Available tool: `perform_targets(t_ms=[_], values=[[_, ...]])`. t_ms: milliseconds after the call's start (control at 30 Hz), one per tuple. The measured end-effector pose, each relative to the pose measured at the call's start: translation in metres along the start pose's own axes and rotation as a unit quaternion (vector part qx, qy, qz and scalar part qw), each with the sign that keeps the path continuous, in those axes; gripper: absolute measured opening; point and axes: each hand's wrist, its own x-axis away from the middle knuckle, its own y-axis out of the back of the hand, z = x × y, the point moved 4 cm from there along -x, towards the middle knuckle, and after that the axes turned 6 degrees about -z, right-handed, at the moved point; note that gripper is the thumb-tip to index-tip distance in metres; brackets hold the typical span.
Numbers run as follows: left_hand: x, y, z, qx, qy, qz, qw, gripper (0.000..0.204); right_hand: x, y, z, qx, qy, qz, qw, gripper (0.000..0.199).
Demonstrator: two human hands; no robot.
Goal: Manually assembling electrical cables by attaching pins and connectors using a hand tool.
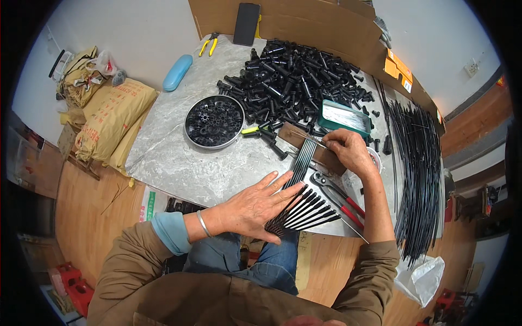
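My left hand (255, 206) lies with fingers spread across a fan of thin dark metal ribs (300, 169), which look like umbrella ribs. Their black-and-silver near ends (312, 213) splay out beside my fingers, over the table's front edge. The far ends rest on a brown wooden block (328, 158). There my right hand (350, 152) is closed, thumb and fingertips pinching what looks like a thin metal wire (304, 135) above the rib ends. My fingers partly hide its grip. Pincers with red handles (340, 196) lie just right of the ribs.
Behind the block are a heap of black plastic fittings (293, 81) and a green box of thin metal pieces (321, 117). A round tray (202, 144) of small black parts stands left, with a blue case (178, 73) beyond. Long black rods (416, 174) line the right; cardboard (315, 27) walls the back.
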Motion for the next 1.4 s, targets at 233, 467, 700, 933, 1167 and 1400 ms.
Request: perform_targets(t_ms=[233,467,700,933,1167,1400], values=[[0.0,0.001,0.0,0.005,-0.009,-0.005,1.0,0.097,0.002,-0.005,0.003,0.0,0.017,-0.042,0.999,0.015],[0.002,-0.001,0.002,0.002,-0.009,-0.004,1.0,0.095,0.0,-0.004,0.004,0.01,0.043,-0.037,0.998,0.014],[0.004,-0.003,0.003,-0.001,-0.007,-0.007,1.0,0.095,0.0,-0.007,0.015,0.042,0.045,-0.062,0.996,0.013],[0.004,-0.003,0.003,-0.003,-0.011,-0.009,1.0,0.097,-0.006,-0.013,0.001,-0.054,0.007,-0.053,0.997,0.013],[0.003,-0.003,0.002,-0.001,-0.012,-0.012,1.0,0.097,-0.012,-0.02,-0.003,-0.153,-0.017,-0.055,0.986,0.018],[0.006,-0.002,0.003,-0.003,-0.008,-0.007,1.0,0.097,0.005,0.007,0.004,0.05,0.003,-0.049,0.998,0.02]])
